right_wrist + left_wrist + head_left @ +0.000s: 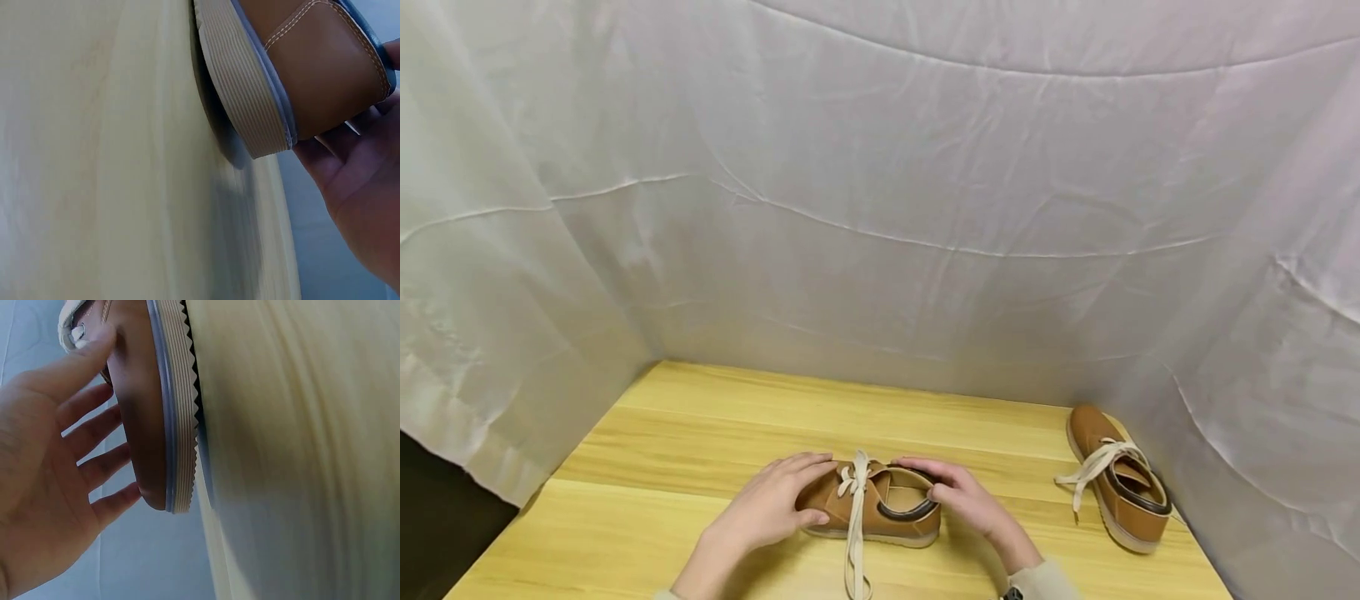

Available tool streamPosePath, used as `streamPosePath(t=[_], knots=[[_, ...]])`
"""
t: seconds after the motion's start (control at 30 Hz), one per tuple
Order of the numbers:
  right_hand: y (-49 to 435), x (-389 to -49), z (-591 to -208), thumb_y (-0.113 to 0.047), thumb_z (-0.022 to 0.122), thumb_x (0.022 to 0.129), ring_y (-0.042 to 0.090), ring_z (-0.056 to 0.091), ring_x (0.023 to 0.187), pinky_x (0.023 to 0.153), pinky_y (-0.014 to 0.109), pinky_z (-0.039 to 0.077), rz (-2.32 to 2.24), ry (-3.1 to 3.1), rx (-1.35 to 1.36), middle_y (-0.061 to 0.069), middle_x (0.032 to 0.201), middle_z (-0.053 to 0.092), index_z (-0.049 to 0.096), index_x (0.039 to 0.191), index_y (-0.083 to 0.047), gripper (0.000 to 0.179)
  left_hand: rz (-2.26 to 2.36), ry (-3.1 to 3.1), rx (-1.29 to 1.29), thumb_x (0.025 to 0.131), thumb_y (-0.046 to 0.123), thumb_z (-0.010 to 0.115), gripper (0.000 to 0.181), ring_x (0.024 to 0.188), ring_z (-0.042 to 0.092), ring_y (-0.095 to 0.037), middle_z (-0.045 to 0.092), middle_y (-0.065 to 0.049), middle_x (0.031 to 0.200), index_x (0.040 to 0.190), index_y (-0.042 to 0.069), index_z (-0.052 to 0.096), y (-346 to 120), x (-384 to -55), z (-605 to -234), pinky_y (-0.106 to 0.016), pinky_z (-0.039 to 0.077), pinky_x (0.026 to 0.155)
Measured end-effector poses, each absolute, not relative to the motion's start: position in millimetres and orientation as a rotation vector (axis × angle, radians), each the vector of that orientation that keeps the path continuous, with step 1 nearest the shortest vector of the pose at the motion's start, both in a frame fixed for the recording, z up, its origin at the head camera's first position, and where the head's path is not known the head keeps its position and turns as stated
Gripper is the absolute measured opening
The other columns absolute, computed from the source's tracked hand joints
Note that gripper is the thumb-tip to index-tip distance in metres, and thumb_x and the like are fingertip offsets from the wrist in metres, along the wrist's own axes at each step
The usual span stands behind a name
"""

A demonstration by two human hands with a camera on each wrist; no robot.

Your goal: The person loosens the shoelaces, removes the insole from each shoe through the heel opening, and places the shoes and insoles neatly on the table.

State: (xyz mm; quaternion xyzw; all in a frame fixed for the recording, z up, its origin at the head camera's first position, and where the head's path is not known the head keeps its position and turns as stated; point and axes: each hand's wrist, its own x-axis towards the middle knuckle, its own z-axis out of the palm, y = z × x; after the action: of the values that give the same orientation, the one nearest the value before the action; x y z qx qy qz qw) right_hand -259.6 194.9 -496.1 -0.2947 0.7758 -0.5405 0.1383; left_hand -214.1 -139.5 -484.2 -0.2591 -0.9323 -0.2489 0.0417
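A brown leather shoe [880, 521] with cream laces lies sideways before me, toe to the left, its opening facing up. My left hand [771, 504] holds the toe end, thumb on the near side and fingers over the far side. At the heel, my right hand [958, 498] grips the collar, thumb near its rim and fingers behind. The left wrist view shows the shoe's ridged sole [181, 412] close to the tabletop. In the right wrist view the heel [331, 69] sits against the right fingers, some of which are hidden behind it. One long lace [855, 542] hangs toward me.
A second brown shoe [1123, 479], also with cream laces, stands at the right edge of the wooden table [715, 425], toe pointing away. Grey-white curtains [925, 208] enclose the back and both sides. A dark area [445, 508] shows beyond the table's left edge.
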Motion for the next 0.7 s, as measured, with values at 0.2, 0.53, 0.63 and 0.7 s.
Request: streamPosePath(t=[0.2,0.53,0.63,0.7], knots=[[191,-256,-497,-0.005,0.053,0.102,0.034,0.051,0.139,0.11,0.02,0.04,-1.572,2.285,-0.857,0.015,0.151,0.056,0.057,0.149,-0.007,0.047,-0.759,-2.815,-0.822,0.083,0.036,0.085,0.072,0.138,0.052,-0.038,0.057,-0.012,0.15,0.146,0.012,0.06,-140,-217,-485,-0.068,0.037,0.114],[173,-252,-485,-0.011,0.06,0.105,0.034,0.06,0.13,0.107,0.038,0.052,-1.551,2.519,-0.958,0.009,0.145,0.063,0.06,0.146,-0.01,0.041,-0.798,-2.8,-0.863,0.083,0.032,0.084,0.071,0.137,0.053,-0.039,0.058,-0.014,0.149,0.145,0.009,0.06,-140,-222,-485,-0.066,0.039,0.114],[164,-253,-480,-0.014,0.063,0.104,0.029,0.061,0.13,0.107,0.05,0.051,-1.557,2.574,-0.99,0.004,0.142,0.064,0.064,0.142,-0.013,0.038,-0.789,-2.801,-0.868,0.083,0.032,0.084,0.07,0.137,0.054,-0.038,0.058,-0.013,0.149,0.145,0.01,0.06,-140,-225,-486,-0.064,0.039,0.114],[160,-254,-477,-0.015,0.065,0.104,0.025,0.06,0.131,0.107,0.055,0.051,-1.575,2.586,-1.002,0.001,0.141,0.066,0.067,0.138,-0.016,0.035,-0.775,-2.798,-0.88,0.083,0.033,0.085,0.07,0.136,0.054,-0.036,0.059,-0.012,0.148,0.145,0.01,0.061,-140,-226,-486,-0.063,0.041,0.114]])
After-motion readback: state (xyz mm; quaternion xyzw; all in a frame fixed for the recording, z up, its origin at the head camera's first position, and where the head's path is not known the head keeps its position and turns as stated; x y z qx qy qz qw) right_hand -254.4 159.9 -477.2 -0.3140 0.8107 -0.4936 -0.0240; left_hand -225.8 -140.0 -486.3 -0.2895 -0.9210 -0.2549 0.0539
